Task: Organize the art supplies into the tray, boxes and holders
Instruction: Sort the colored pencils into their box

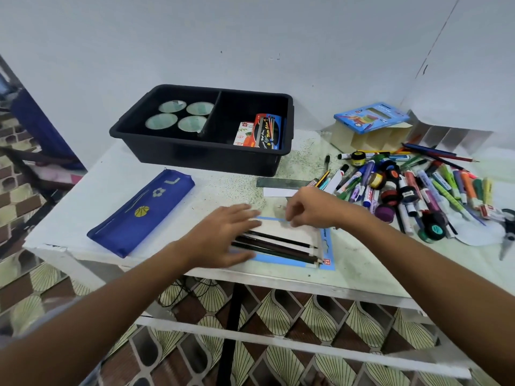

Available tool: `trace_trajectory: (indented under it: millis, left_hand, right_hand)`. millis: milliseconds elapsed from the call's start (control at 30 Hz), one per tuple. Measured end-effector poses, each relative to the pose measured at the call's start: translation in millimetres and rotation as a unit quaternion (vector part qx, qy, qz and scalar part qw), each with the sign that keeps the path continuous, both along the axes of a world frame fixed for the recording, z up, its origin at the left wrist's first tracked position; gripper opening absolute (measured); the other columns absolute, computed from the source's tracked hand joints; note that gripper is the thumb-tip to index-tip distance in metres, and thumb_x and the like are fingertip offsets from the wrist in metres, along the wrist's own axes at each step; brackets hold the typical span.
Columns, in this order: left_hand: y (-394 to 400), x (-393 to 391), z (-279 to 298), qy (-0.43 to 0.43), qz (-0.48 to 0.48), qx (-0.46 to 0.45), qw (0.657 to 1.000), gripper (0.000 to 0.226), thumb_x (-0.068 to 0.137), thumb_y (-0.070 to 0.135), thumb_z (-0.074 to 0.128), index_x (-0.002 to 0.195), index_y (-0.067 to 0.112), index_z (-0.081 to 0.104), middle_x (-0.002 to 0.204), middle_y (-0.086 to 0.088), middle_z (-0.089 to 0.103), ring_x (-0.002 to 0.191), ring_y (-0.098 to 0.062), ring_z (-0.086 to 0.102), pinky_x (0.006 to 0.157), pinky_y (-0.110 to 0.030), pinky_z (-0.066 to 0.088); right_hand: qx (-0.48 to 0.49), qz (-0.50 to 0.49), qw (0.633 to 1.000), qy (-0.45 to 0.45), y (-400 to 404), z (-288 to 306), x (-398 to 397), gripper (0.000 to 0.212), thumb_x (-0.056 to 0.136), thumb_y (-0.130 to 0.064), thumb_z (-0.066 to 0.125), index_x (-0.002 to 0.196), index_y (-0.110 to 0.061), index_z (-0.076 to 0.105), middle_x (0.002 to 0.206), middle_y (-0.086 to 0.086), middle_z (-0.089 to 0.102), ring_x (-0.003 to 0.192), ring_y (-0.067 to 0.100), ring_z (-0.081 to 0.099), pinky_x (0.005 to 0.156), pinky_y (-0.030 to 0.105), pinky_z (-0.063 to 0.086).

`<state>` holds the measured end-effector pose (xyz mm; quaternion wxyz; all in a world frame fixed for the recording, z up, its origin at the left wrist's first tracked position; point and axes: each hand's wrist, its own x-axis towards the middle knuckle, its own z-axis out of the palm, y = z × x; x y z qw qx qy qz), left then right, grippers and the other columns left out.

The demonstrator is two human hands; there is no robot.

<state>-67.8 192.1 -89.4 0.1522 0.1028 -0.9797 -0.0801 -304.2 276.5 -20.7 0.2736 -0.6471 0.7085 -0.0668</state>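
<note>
- Head view: pencil box (281, 260), blue and white, lies open at the table's (92, 196) near edge; dark pencils (278, 245) are seen inside.
- Left hand (223, 232) is spread flat over the pencil ends; right hand (309, 207) pinches the box's far rim.
- Step judged: pencils being boxed; closing is called for next.
- Black tray (200, 129): four round lids (178, 115) left, two packs (259, 132) right.
- Loose markers (412, 190) are heaped well apart, unsorted.

White table (117, 174); patterned floor (278, 310); pale wall (250, 37).
</note>
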Motion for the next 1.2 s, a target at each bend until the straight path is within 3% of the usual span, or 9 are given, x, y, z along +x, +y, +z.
trace_trajectory:
  millis: [133, 300, 467, 600, 700, 767, 933, 1067, 1200]
  left_hand:
    - [32.7, -23.3, -15.7, -0.054, -0.083, -0.107, 0.989, 0.064, 0.098, 0.052, 0.037, 0.144, 0.008, 0.042, 0.152, -0.012, 0.039, 0.143, -0.029, 0.031, 0.115, -0.044, 0.031]
    - [41.1, -23.9, -27.9, -0.153, -0.014, -0.111, 0.982, 0.074, 0.099, 0.061, 0.015, 0.149, 0.010, 0.032, 0.155, -0.015, 0.033, 0.143, -0.033, 0.030, 0.110, -0.052, 0.036]
    - [43.2, -30.7, -22.5, -0.218, 0.057, -0.036, 0.974, 0.091, 0.085, 0.075, -0.005, 0.155, 0.016, 0.001, 0.162, -0.011, -0.006, 0.149, -0.028, -0.009, 0.121, -0.051, 0.001]
    - [43.2, -30.4, -24.3, -0.087, 0.003, -0.101, 0.991, 0.067, 0.101, 0.052, 0.020, 0.143, 0.005, 0.044, 0.149, -0.016, 0.042, 0.142, -0.033, 0.032, 0.113, -0.051, 0.032]
    - [36.7, -29.6, -21.8, 0.024, -0.024, -0.085, 0.996, 0.046, 0.099, 0.036, 0.039, 0.121, 0.006, 0.066, 0.127, -0.013, 0.064, 0.122, -0.034, 0.057, 0.100, -0.048, 0.048]
    - [23.0, -31.6, -12.9, 0.028, 0.014, -0.063, 0.998, 0.045, 0.092, 0.040, 0.048, 0.119, 0.008, 0.066, 0.123, -0.012, 0.065, 0.114, -0.033, 0.059, 0.093, -0.047, 0.051]
    - [-6.5, -33.6, -0.2, -0.131, 0.062, 0.039, 0.989, 0.084, 0.074, 0.074, 0.047, 0.137, 0.018, 0.054, 0.140, 0.000, 0.054, 0.128, -0.022, 0.045, 0.099, -0.040, 0.034]
    - [-13.4, -37.0, -4.0, -0.090, 0.069, 0.054, 0.992, 0.070, 0.073, 0.056, 0.074, 0.127, 0.014, 0.063, 0.128, 0.000, 0.064, 0.116, -0.023, 0.055, 0.092, -0.038, 0.040]
    - [-16.4, -41.7, -3.4, -0.041, 0.115, 0.084, 0.989, 0.057, 0.073, 0.042, 0.082, 0.119, 0.011, 0.068, 0.113, -0.004, 0.070, 0.106, -0.026, 0.059, 0.087, -0.034, 0.043]
  right_hand:
    - [-0.003, 0.004, 0.999, 0.033, 20.5, -6.4, -12.1, 0.010, 0.080, -0.022, 0.077, 0.085, -0.022, 0.068, 0.087, -0.005, 0.064, 0.080, 0.011, 0.058, 0.069, 0.027, 0.047]
    - [-0.020, -0.114, 0.990, 0.079, 33.3, -21.6, -14.3, 0.022, 0.080, -0.018, 0.075, 0.087, -0.020, 0.054, 0.090, 0.000, 0.053, 0.082, 0.019, 0.055, 0.063, 0.031, 0.045]
    - [-0.013, -0.135, 0.989, 0.059, 37.9, -21.4, -17.6, 0.026, 0.082, 0.002, 0.063, 0.090, -0.021, 0.053, 0.088, -0.002, 0.050, 0.082, 0.020, 0.055, 0.060, 0.028, 0.043]
    - [-0.107, -0.058, 0.971, 0.206, 44.7, -24.7, -9.7, 0.017, 0.086, -0.019, 0.066, 0.102, -0.022, 0.062, 0.100, 0.000, 0.057, 0.101, 0.021, 0.053, 0.073, 0.031, 0.042]
    - [-0.143, 0.029, 0.972, 0.185, 45.9, -30.8, -4.7, 0.036, 0.085, -0.041, 0.068, 0.116, -0.022, 0.064, 0.117, 0.001, 0.056, 0.113, 0.022, 0.047, 0.088, 0.034, 0.038]
    - [-0.123, 0.056, 0.978, 0.160, 43.9, -33.8, -3.8, 0.053, 0.083, -0.051, 0.067, 0.127, -0.023, 0.059, 0.128, 0.001, 0.054, 0.120, 0.021, 0.045, 0.094, 0.036, 0.036]
    - [-0.055, 0.083, 0.973, 0.206, 36.8, -33.5, 1.1, 0.079, 0.078, -0.063, 0.065, 0.143, -0.025, 0.041, 0.143, -0.001, 0.045, 0.132, 0.020, 0.038, 0.100, 0.039, 0.029]
    - [-0.041, 0.076, 0.977, 0.192, 31.7, -32.2, 3.9, 0.077, 0.078, -0.056, 0.070, 0.142, -0.023, 0.042, 0.138, 0.000, 0.051, 0.128, 0.021, 0.043, 0.097, 0.040, 0.032]
    - [-0.105, 0.052, 0.973, 0.200, 26.5, -31.6, 3.5, 0.058, 0.084, -0.043, 0.067, 0.135, -0.021, 0.051, 0.133, 0.002, 0.057, 0.122, 0.022, 0.051, 0.094, 0.038, 0.038]
